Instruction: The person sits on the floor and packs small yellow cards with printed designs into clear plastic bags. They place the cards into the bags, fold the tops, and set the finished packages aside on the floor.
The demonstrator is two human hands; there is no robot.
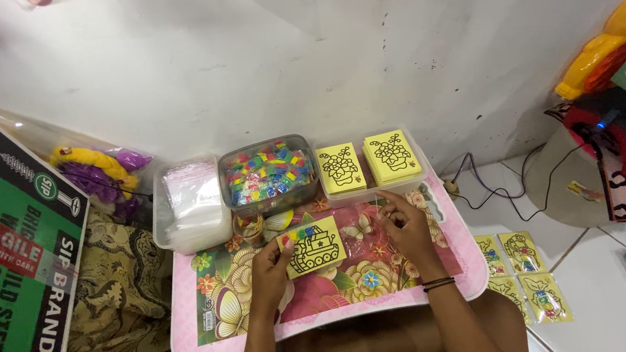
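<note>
White wall behind, tiled floor w/ a low pink floral worktop (192, 345) pulled over the person's lap. Landmark: the yellow card (312, 247) w/ a black tank outline, near worktop centre. Left hand (270, 270) pinches its lower-left corner, fingers closed on it, card lifted slightly and tilted, long axis running left-low to right-high. Right hand (407, 228) is just right of the card, apart from it, fingers loosely curled, nothing visibly held; can't tell if a tiny piece sits at the fingertips. Behind the card: clear tub of coloured bits (268, 174), w/ two stacks of yellow flower cards (367, 164) to its right and a tub of plastic bags (189, 202) to its left. Bare worktop lies in front of the card, toward the near edge. Finished cards (522, 275) lie on the floor, well right of it.
</note>
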